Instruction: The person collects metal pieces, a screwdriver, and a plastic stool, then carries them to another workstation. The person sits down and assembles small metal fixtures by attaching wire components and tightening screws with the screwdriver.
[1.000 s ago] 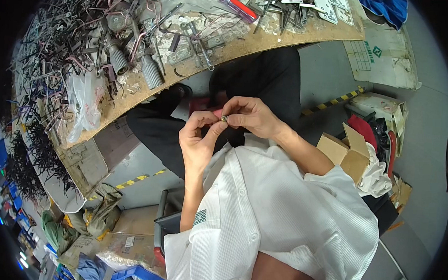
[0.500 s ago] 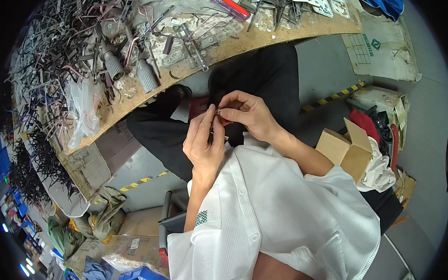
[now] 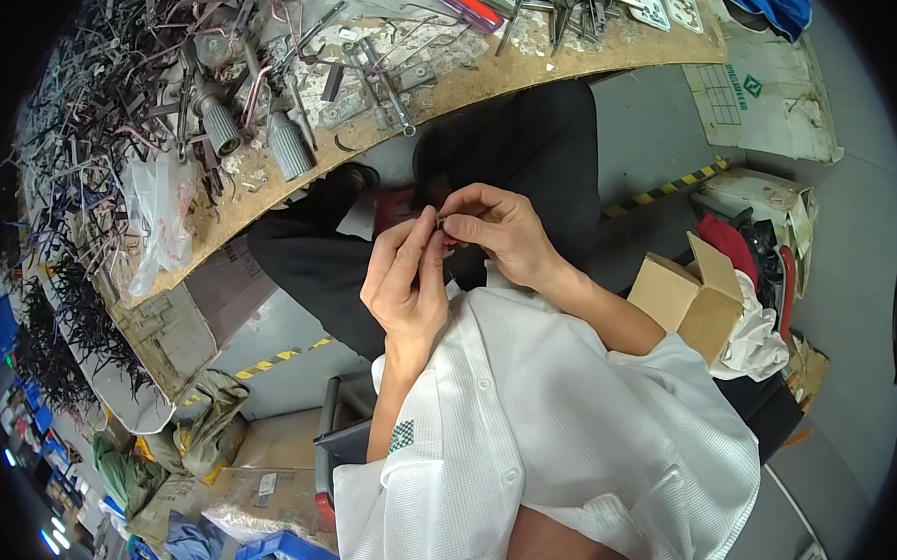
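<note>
My left hand (image 3: 406, 283) and my right hand (image 3: 503, 234) meet over my lap, fingertips together. Between them is a tiny, dark, metallic-looking piece (image 3: 441, 223), mostly hidden by the fingers and too small to name. My right thumb and forefinger pinch at it from the right. The left thumb and fingers close on it from the other side. Both hands are apart from the workbench (image 3: 477, 91), whose front edge curves beyond them.
On the bench lie a red screwdriver (image 3: 463, 4), a wrench (image 3: 389, 89), knurled metal cylinders (image 3: 291, 148), a clear plastic bag (image 3: 158, 227) and a heap of thin metal parts (image 3: 106, 95). An open cardboard box (image 3: 688, 295) stands right of my arm.
Both hands stay together over the lap with only slight finger shifts; the left hand has moved a little left. The view has shifted slightly.
</note>
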